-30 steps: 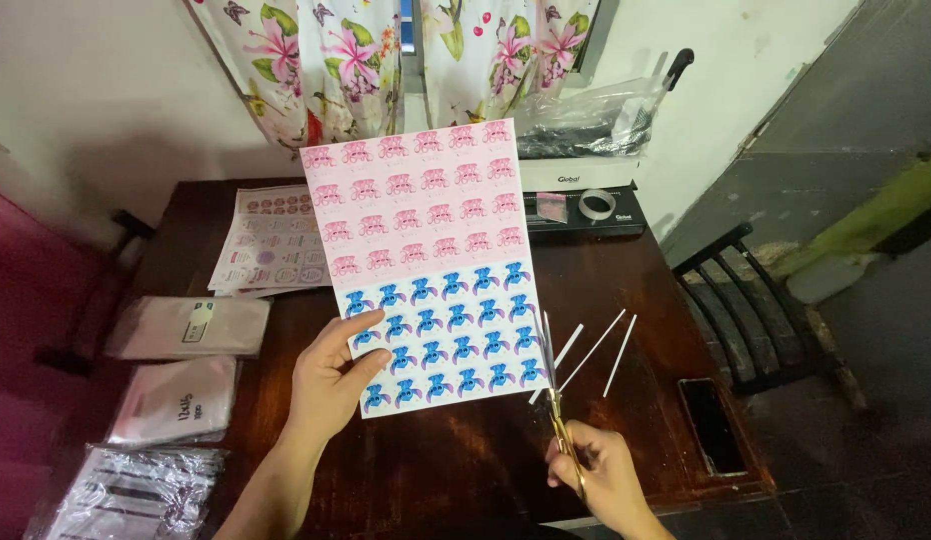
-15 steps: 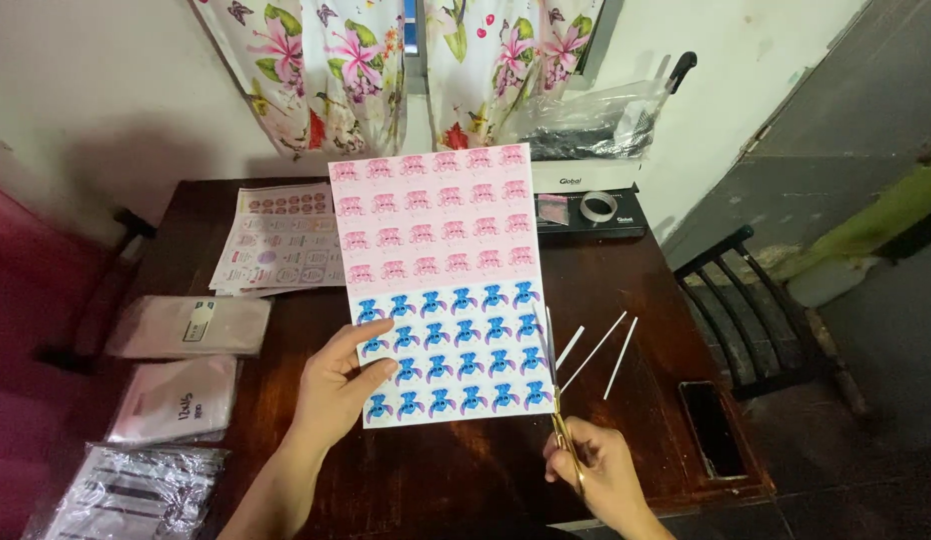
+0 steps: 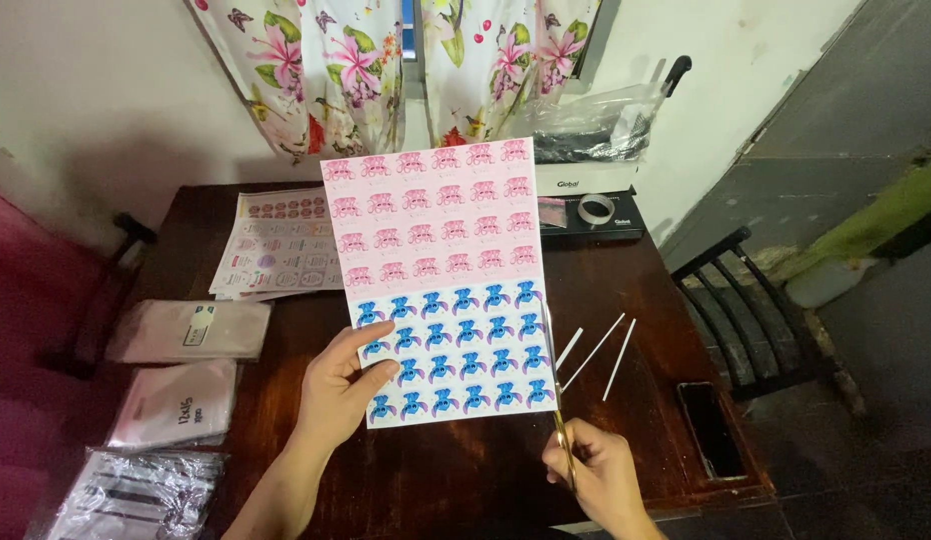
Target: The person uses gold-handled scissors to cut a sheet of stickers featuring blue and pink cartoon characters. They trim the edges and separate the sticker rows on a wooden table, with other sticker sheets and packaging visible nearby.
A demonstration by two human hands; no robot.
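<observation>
From the head view we look down on a dark brown wooden counter (image 3: pixel 466 480) pushed against a pale wall, with floral curtains (image 3: pixel 386 70) hanging above its far edge. A dark slatted chair (image 3: pixel 756 310) stands just beside the counter's right side, over a grey floor, and a reddish surface fills the left margin.

At the far edge sits a black and white box (image 3: pixel 591 200) with a roll of tape (image 3: pixel 596 208) on it and a clear plastic bag (image 3: pixel 596 125) behind. A second printed sheet (image 3: pixel 276 245) of small round and square labels lies flat at the far left. Down the left side we see a beige pouch (image 3: pixel 191 330), a pinkish pouch (image 3: pixel 176 405) and a crinkled clear packet (image 3: pixel 136 495), one below the other. Three thin white strips (image 3: pixel 596 352) lie right of centre, and a dark phone (image 3: pixel 708 428) rests near the right edge.

Our left hand (image 3: pixel 346 385) pinches the lower left corner of the sticker sheet (image 3: pixel 441 280), held up over the counter: pink rows above, blue cartoon figures below. Our right hand (image 3: pixel 591 470) is closed around gold-handled scissors (image 3: pixel 558 400), whose blades run up along the sheet's right edge.
</observation>
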